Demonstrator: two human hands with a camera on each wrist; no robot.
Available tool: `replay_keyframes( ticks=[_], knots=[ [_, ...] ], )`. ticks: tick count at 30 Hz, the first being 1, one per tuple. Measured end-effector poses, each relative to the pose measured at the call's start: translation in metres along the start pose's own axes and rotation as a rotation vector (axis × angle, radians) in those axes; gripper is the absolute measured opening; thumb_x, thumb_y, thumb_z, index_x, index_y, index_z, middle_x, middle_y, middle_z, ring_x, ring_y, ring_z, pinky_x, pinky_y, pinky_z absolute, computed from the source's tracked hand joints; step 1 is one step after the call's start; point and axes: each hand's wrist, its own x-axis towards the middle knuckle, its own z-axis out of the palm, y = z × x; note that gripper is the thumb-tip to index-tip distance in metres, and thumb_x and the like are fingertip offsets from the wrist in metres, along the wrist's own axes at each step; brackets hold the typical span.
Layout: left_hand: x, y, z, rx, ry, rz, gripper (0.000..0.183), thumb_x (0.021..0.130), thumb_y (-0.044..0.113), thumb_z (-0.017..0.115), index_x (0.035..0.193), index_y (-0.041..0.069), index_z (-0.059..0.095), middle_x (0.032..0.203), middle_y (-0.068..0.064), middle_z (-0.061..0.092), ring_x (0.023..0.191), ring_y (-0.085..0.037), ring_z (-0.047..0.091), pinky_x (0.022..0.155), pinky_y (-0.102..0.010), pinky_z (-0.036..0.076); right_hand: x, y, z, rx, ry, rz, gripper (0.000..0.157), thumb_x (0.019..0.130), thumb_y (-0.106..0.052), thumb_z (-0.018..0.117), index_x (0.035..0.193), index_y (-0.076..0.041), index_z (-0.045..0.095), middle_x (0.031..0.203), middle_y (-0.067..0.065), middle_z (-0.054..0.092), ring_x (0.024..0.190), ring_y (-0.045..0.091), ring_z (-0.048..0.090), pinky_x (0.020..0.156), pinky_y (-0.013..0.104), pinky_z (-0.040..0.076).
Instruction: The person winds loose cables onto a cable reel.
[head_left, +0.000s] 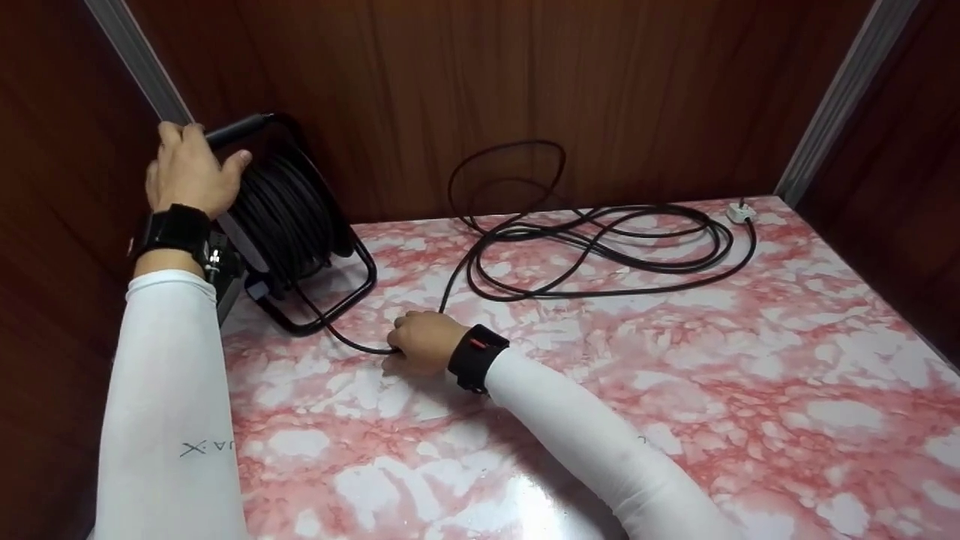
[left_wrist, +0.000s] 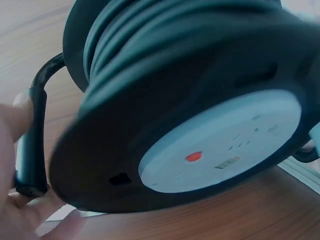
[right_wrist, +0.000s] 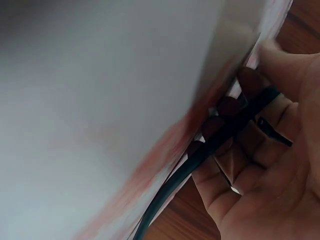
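Cable reel (left_wrist: 190,95) looks smooth plastic, its cable (head_left: 281,217) matt and rubbery; the tabletop (head_left: 675,352) is glossy, wall panels (head_left: 480,82) wood-grained, sleeves (head_left: 172,390) smooth cloth

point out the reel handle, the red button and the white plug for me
reel handle (head_left: 238,130): head view, on the exposed part of its dark grip
red button (left_wrist: 193,157): left wrist view, middle of its face
white plug (head_left: 739,214): head view, on its body

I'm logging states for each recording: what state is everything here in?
Cable reel: partly wound
Black cable: outer length in loose loops
Plug: unplugged
Red button: on or off unclear
Left hand: on handle
Right hand: gripping cable
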Motion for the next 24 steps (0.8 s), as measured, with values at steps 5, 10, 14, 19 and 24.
replay_keyframes(
  ticks=[5, 10, 14, 19, 24],
  knots=[
    [-0.003, -0.007, -0.002, 0.033, 0.099, 0.029, 0.062, 0.112, 0.041, 0.046, 0.141, -0.013, 0.049, 0.137, -0.035, 0.047, 0.128, -0.054, 0.044, 0.107, -0.064, 0.031, -0.005, 0.015, -0.002, 0.139, -0.048, -0.003, 0.04, 0.108, -0.043, 0.06, 0.081, -0.014, 0.057, 0.074, -0.001, 0.054, 0.069, 0.017, 0.053, 0.068, 0.034, 0.044],
    [-0.011, -0.016, -0.008, 0.02, 0.111, -0.003, 0.062, 0.111, 0.048, 0.041, 0.132, -0.009, 0.056, 0.122, -0.034, 0.057, 0.11, -0.056, 0.056, 0.094, -0.068, 0.042, -0.019, 0.028, -0.006, 0.187, -0.097, 0.032, 0.038, 0.109, -0.045, 0.057, 0.084, -0.016, 0.058, 0.073, -0.001, 0.057, 0.072, 0.02, 0.059, 0.073, 0.037, 0.049],
    [-0.02, -0.018, -0.007, 0.0, 0.139, -0.01, 0.063, 0.109, 0.054, 0.042, 0.124, -0.005, 0.058, 0.108, -0.03, 0.062, 0.095, -0.052, 0.059, 0.077, -0.063, 0.043, -0.034, 0.042, -0.009, 0.213, -0.102, 0.055, 0.037, 0.109, -0.042, 0.058, 0.083, -0.016, 0.057, 0.074, -0.001, 0.059, 0.075, 0.02, 0.062, 0.077, 0.038, 0.051],
    [-0.028, -0.015, 0.0, -0.008, 0.238, 0.011, 0.058, 0.108, 0.053, 0.044, 0.114, -0.003, 0.059, 0.094, -0.027, 0.062, 0.081, -0.049, 0.058, 0.065, -0.054, 0.038, -0.047, 0.061, -0.01, 0.284, -0.118, 0.045, 0.035, 0.11, -0.04, 0.057, 0.082, -0.018, 0.056, 0.07, -0.006, 0.053, 0.068, 0.015, 0.056, 0.073, 0.033, 0.047],
    [-0.034, -0.006, 0.006, -0.005, 0.281, 0.013, 0.057, 0.109, 0.052, 0.044, 0.109, -0.003, 0.058, 0.096, -0.029, 0.064, 0.08, -0.052, 0.06, 0.066, -0.059, 0.041, -0.059, 0.073, -0.012, 0.343, -0.112, 0.069, 0.034, 0.11, -0.04, 0.056, 0.083, -0.02, 0.056, 0.069, -0.007, 0.05, 0.067, 0.013, 0.054, 0.072, 0.033, 0.046]
  ],
)
